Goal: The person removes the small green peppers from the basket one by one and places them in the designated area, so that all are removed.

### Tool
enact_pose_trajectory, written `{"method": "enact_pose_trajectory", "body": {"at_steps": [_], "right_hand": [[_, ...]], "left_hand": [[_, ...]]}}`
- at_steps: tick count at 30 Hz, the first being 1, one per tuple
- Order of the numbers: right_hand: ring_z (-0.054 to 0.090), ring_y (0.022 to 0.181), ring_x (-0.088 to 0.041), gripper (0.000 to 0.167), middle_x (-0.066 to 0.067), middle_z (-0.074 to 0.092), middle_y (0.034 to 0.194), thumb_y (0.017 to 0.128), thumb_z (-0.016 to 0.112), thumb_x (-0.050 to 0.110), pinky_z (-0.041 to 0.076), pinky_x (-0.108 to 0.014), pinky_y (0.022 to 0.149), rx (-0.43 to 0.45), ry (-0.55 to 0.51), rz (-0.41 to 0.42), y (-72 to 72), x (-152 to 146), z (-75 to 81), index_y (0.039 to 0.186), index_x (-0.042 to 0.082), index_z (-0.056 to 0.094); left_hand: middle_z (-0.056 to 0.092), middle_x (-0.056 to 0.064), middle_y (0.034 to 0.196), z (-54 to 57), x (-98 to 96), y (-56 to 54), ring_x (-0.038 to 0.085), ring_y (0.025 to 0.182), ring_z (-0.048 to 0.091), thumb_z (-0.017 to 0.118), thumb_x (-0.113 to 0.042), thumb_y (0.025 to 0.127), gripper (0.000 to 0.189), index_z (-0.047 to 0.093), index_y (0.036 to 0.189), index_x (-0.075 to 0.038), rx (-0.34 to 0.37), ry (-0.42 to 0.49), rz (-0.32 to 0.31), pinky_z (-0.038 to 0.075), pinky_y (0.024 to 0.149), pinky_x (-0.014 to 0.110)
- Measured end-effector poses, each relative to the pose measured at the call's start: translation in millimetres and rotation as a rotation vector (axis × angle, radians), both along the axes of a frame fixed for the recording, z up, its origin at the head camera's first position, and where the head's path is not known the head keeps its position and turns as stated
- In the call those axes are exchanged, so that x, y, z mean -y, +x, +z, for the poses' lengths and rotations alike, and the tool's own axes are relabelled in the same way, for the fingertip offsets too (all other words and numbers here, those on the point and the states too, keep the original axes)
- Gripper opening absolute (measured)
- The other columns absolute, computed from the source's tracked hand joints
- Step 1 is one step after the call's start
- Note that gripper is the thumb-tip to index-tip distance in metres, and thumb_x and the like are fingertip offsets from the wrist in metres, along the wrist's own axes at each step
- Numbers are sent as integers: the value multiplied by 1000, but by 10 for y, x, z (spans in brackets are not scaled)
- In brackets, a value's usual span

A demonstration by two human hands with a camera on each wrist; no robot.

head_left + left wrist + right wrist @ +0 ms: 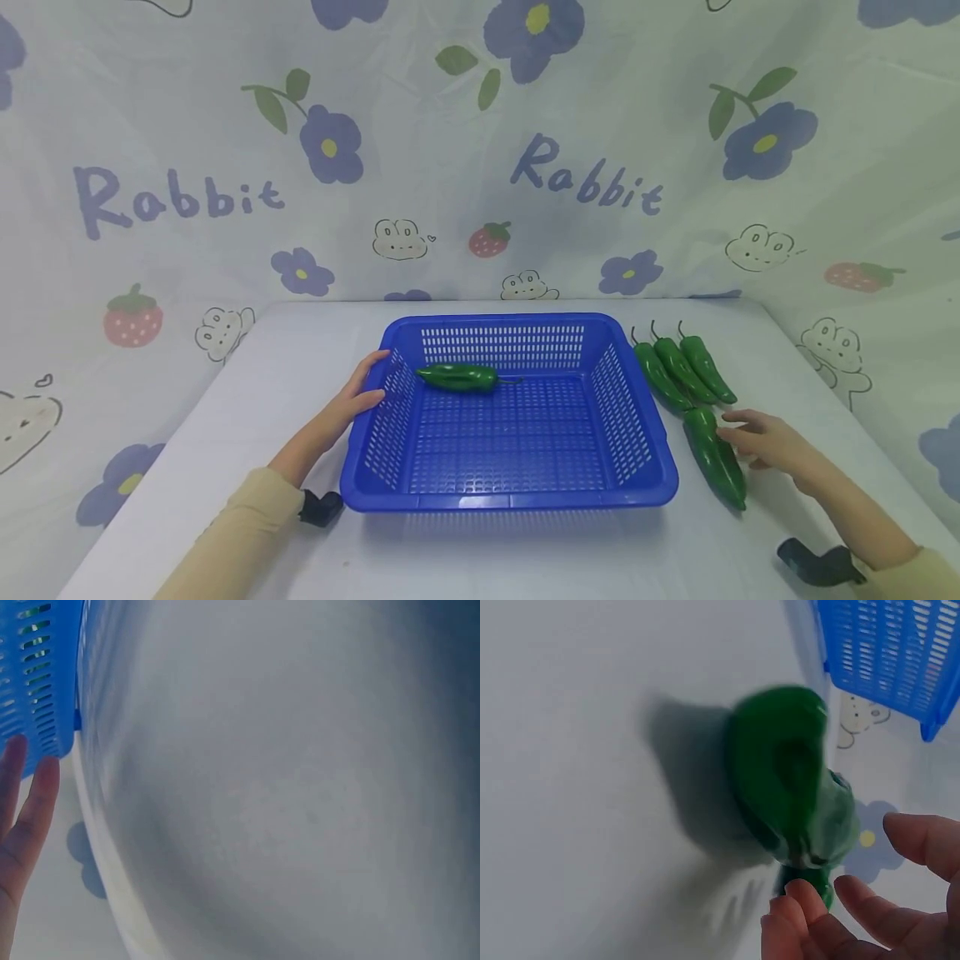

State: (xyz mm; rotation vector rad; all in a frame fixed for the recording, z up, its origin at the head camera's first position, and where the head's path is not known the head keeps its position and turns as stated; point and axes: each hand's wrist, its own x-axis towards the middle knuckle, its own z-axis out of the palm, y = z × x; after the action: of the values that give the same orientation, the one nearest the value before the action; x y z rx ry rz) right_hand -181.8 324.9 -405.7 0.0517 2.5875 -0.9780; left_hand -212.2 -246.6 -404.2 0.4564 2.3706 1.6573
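Note:
A long green pepper [457, 377] lies in the blue plastic basket [510, 502], near its left back corner. My left hand [348, 402] rests at the basket's left rim, its straight fingers [36, 799] against the slotted wall in the left wrist view. To the right of the basket, my right hand [768, 443] reaches over the nearest green pepper [716, 458] with loosely bent fingers, fingertips right at its side. In the right wrist view this pepper [776, 765] lies beyond the spread thumb and fingers. Three more green peppers [682, 367] with thin stems lie behind it.
The basket stands mid-table on a white tabletop [487, 562]. A pale cloth [420, 158] printed with flowers, strawberries and rabbits hangs behind and at the sides. Dark devices [817, 564] are worn at both wrists.

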Motion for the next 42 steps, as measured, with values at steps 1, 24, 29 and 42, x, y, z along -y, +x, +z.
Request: {"method": "enact_pose_trajectory", "body": {"at_steps": [1,24,29,42], "right_hand": [[58,93,-32,68,-37,47,118,93,46,42,53,-42,74,-6,12,-7,-9,-10,4,130,-14,31],[56,99,-37,56,-32,51,119,94,48,31,52,-39,72,-237,-1,137,-148,282,744,130,-10,37],[56,101,-38,54,-32,50,120,93,50,29,52,-35,71,-279,-10,174,-196,384,899,130,-8,39],[57,102,-37,45,-24,57,114,92,52,22,51,-44,79,-343,-27,262,-344,766,1231,128,-4,44]], "left_hand": [[-5,24,150,5,0,3,51,134,3,41,-26,90,66,5,145,-12,1,-3,0,8,98,72],[-4,23,150,-21,7,2,50,134,4,40,-26,90,65,7,145,-14,-7,-12,5,8,98,72],[-4,23,150,-25,8,3,50,134,4,41,-26,90,66,7,145,-14,-8,-13,0,9,97,72],[-3,23,150,-41,20,-9,51,134,6,41,-26,91,65,6,145,-15,-10,3,-11,10,97,71]]}}
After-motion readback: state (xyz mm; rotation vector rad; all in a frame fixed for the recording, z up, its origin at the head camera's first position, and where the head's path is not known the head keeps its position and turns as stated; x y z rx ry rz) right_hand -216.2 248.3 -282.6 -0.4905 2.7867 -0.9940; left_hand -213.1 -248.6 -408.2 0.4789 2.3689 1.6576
